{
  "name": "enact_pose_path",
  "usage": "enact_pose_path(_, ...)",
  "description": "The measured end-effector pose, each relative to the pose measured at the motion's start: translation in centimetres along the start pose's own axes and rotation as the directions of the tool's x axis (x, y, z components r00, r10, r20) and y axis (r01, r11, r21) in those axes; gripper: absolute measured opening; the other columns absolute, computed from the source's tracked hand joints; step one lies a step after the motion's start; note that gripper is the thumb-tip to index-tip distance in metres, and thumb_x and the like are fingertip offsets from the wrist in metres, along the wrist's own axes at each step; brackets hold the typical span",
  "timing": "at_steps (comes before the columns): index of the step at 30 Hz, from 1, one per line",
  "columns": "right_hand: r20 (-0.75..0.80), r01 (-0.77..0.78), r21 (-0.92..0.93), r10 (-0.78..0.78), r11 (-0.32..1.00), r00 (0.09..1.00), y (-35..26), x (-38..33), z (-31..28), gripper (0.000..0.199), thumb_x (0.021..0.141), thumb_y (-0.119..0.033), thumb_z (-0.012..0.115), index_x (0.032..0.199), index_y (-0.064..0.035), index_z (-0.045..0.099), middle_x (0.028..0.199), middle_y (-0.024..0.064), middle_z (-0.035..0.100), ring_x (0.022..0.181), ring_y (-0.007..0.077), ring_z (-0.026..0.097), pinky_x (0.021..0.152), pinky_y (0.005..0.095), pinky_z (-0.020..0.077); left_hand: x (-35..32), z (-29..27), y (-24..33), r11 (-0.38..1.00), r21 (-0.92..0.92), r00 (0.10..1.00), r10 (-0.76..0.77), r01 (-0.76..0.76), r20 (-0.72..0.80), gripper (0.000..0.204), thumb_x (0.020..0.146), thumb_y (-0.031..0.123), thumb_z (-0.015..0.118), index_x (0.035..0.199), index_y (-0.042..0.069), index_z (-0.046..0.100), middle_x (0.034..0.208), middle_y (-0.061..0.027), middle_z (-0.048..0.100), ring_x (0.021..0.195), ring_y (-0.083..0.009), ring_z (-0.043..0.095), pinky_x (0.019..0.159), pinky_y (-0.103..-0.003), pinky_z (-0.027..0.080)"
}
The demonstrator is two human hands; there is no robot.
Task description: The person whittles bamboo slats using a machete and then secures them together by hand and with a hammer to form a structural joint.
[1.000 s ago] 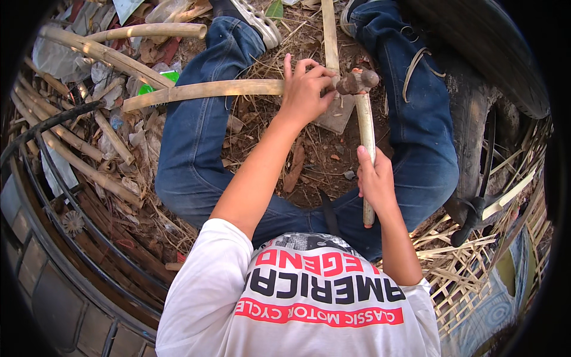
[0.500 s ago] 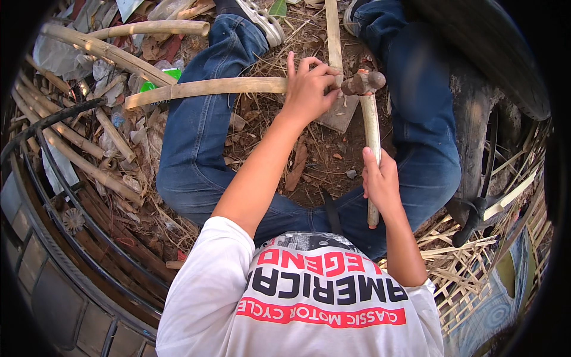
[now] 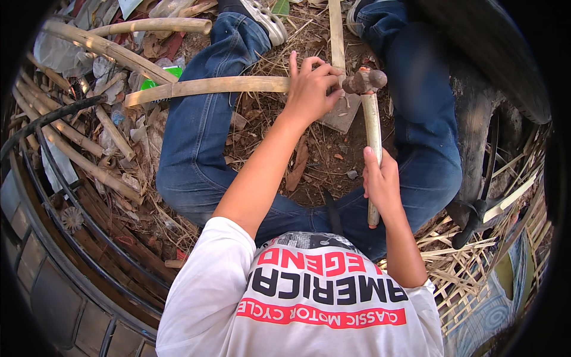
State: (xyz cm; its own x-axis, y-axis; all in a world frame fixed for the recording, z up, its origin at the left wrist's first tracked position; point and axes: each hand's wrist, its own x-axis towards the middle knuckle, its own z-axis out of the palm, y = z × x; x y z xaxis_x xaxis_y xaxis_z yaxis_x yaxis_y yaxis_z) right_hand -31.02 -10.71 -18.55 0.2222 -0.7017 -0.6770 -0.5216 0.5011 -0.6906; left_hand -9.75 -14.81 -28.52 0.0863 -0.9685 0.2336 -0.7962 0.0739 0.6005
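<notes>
My right hand [image 3: 380,180] is wrapped round the pale handle of a hammer [image 3: 370,122]. Its rusty head lies at the far end, just right of my left fingers. My left hand [image 3: 313,89] rests over the right end of a flat bamboo strip [image 3: 232,85], which reaches leftward across my left shin. Thumb and fingertips of that hand come together in a pinch close to the hammer head; what sits between them is hidden. A second bamboo strip [image 3: 337,38] runs away from me from beside the fingertips. Under them a small flat slab [image 3: 342,118] lies on the soil.
Cut bamboo poles [image 3: 116,53] and plastic litter [image 3: 59,56] lie to the left. A black metal frame [image 3: 50,154] curves along the left edge. On the right are a weathered log [image 3: 470,137], a black-handled tool [image 3: 470,223] and woven bamboo lattice [image 3: 458,256]. My jeans-clad legs flank the work.
</notes>
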Motion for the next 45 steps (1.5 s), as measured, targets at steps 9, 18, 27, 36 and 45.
enact_pose_path(9, -0.045, 0.034, 0.117, -0.029, 0.992, 0.999, 0.0, -0.1, 0.5, 0.035, 0.1, -0.037, 0.048, 0.083, -0.0063, 0.045, 0.053, -0.004, 0.038, 0.039, 0.0047, 0.038, 0.033, 0.0225, 0.0332, 0.4, 0.4, -0.1, 1.0, 0.005, 1.0, 0.007, -0.007, -0.015, 0.013, 0.067, 0.019, 0.079, 0.069, 0.012, 0.068, 0.1, 0.0086, 0.068, 0.109, -0.0211, 0.052, 0.111, -0.063, 0.013)
enact_pose_path(18, 0.012, 0.027, 0.023, -0.027, 0.999, 1.0, -1.0, 0.3, -0.5, 0.036, 0.101, -0.037, 0.047, 0.082, -0.0065, 0.045, 0.052, -0.0039, 0.039, 0.038, 0.005, 0.038, 0.033, 0.0228, 0.0336, 0.4, 0.4, -0.2, 1.0, 0.012, 0.999, 0.023, -0.023, -0.028, 0.012, 0.07, 0.02, 0.078, 0.071, 0.012, 0.069, 0.1, 0.0085, 0.067, 0.109, -0.0214, 0.052, 0.112, -0.063, 0.013)
enact_pose_path(27, 0.007, 0.121, -0.126, -0.121, 0.985, 0.993, -0.9, 1.4, -0.7, 0.036, 0.099, -0.035, 0.051, 0.083, -0.0028, 0.052, 0.053, -0.0015, 0.044, 0.04, 0.0067, 0.043, 0.036, 0.026, 0.0347, 0.4, 0.4, -0.3, 1.0, 0.01, 1.0, 0.017, -0.017, -0.025, 0.012, 0.069, 0.02, 0.078, 0.077, 0.013, 0.072, 0.099, 0.0087, 0.067, 0.109, -0.0214, 0.052, 0.111, -0.063, 0.013)
enact_pose_path(36, 0.046, 0.009, 0.005, -0.009, 1.0, 0.999, -0.4, 0.0, -0.7, 0.035, 0.101, -0.036, 0.047, 0.082, -0.0073, 0.045, 0.053, -0.0047, 0.037, 0.039, 0.0042, 0.037, 0.033, 0.0221, 0.033, -0.6, 0.4, -0.2, 1.0, 0.013, 1.0, -0.016, 0.016, -0.01, 0.013, 0.069, 0.022, 0.079, 0.068, 0.013, 0.069, 0.099, 0.008, 0.068, 0.109, -0.021, 0.052, 0.111, -0.063, 0.014)
enact_pose_path(45, -0.039, 0.062, 0.108, -0.059, 0.992, 0.998, -1.0, -0.1, 0.4, 0.036, 0.101, -0.037, 0.047, 0.081, -0.0069, 0.045, 0.052, -0.0039, 0.038, 0.038, 0.0044, 0.037, 0.033, 0.0224, 0.033, 0.2, 0.6, -0.5, 0.999, 0.04, 0.999, 0.027, -0.025, -0.041, 0.012, 0.067, 0.021, 0.079, 0.072, 0.014, 0.071, 0.1, 0.009, 0.068, 0.11, -0.0211, 0.052, 0.112, -0.062, 0.013)
